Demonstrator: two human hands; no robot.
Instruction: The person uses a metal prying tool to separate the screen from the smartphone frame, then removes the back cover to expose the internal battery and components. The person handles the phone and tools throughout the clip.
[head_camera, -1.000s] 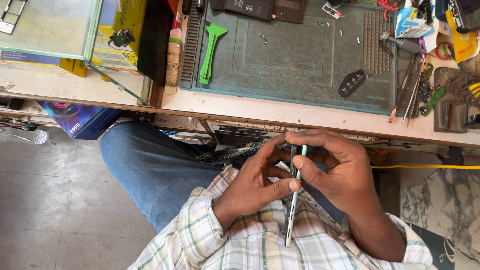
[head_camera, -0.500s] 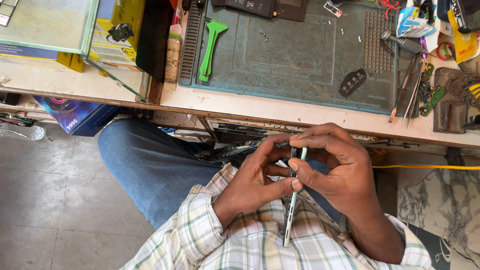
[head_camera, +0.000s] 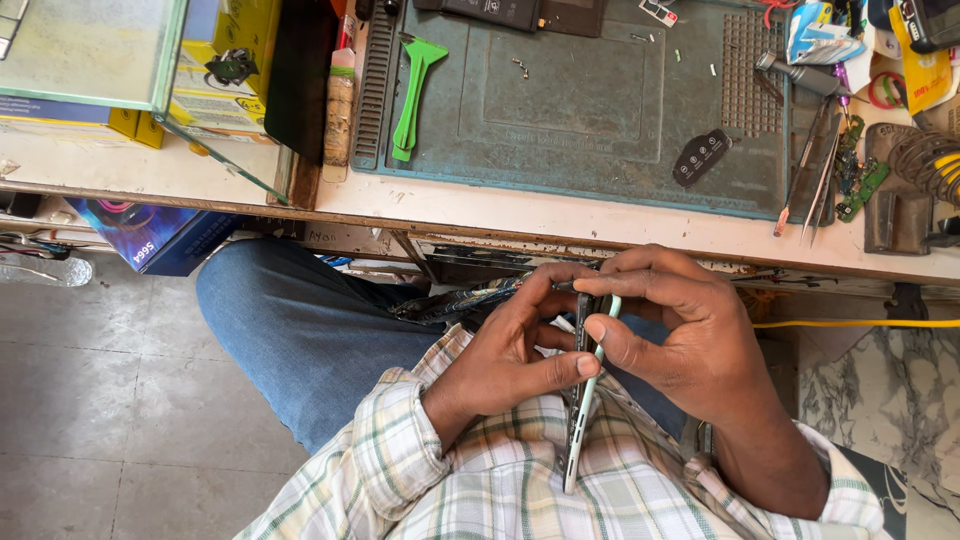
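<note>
Down in the lap, below the edge of the pale worn workbench (head_camera: 560, 215), a slim pale-green phone seen edge-on (head_camera: 583, 400), held upright between both hands and resting against the checked shirt. Left hand (head_camera: 510, 355) closed on it from the left side: thumb laid flat against the lower part of the edge, curled fingers hooked over the top end. Right hand (head_camera: 685, 340) clamped on it from the right side: thumb tip pressed to the green rim just above the left thumb, index and middle fingers arched over the top, touching the left fingertips there. Both grips tight, no gap between fingers and phone. Whether the dark front panel sits slightly apart from the green frame, hard to tell. Up on the bench, well apart from the hands: a grey-green rubber work mat (head_camera: 590, 95), a bright green plastic pry tool (head_camera: 415, 95) lying along its left side, a small black oval part (head_camera: 702, 157) near its right side, thin metal tweezers (head_camera: 808, 185) just past the mat's right edge. At far left, a glass-topped case (head_camera: 95, 50) over yellow boxes
</note>
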